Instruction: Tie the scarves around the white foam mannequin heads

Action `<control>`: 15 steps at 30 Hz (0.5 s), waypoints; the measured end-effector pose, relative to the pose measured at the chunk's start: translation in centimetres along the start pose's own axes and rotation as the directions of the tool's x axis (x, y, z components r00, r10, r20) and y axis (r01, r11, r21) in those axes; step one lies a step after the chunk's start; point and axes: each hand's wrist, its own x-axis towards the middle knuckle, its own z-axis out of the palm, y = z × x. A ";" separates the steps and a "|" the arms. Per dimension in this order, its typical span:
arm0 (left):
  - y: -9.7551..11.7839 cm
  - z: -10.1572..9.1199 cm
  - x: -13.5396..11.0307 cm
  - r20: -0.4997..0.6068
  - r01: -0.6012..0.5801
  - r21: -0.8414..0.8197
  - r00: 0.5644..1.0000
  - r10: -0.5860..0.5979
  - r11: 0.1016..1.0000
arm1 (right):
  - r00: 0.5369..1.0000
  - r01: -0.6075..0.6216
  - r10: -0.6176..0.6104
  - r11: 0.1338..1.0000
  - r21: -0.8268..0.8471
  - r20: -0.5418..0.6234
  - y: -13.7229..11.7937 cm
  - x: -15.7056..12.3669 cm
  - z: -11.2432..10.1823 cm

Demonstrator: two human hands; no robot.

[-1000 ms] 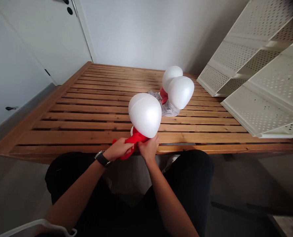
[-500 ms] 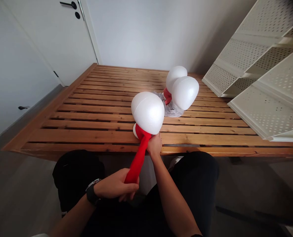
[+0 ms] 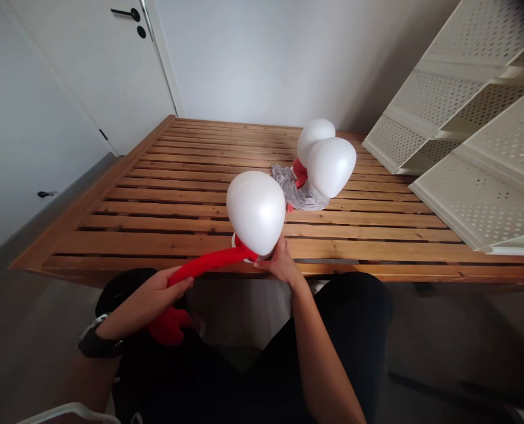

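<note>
A white foam head point(image 3: 256, 211) stands at the near edge of the slatted wooden bed frame point(image 3: 155, 194). A red scarf point(image 3: 208, 264) is wrapped at its neck and stretches out to the left. My left hand point(image 3: 155, 294) is closed round the scarf, with the loose red end hanging below it. My right hand point(image 3: 278, 262) grips the base of the foam head where the scarf meets it. Two more white foam heads point(image 3: 326, 159) stand further back on a grey cloth point(image 3: 295, 189), with red fabric between them.
A white perforated metal shelf unit point(image 3: 465, 123) lies tilted on the right side of the frame. A white door point(image 3: 89, 70) with a black handle is at the back left. My black-clad legs are below the frame's edge.
My left hand has swung the red scarf from straight down toward me out to the left, pulling it taut. The foam head has turned and tipped slightly. My right hand stays at its base.
</note>
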 end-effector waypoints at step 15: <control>1.9 9.5 -0.7 0.309 -0.248 0.206 0.934 0.177 0.947 | 0.860 0.324 -0.339 0.940 -0.105 -0.380 -14.2 -3.1 -4.0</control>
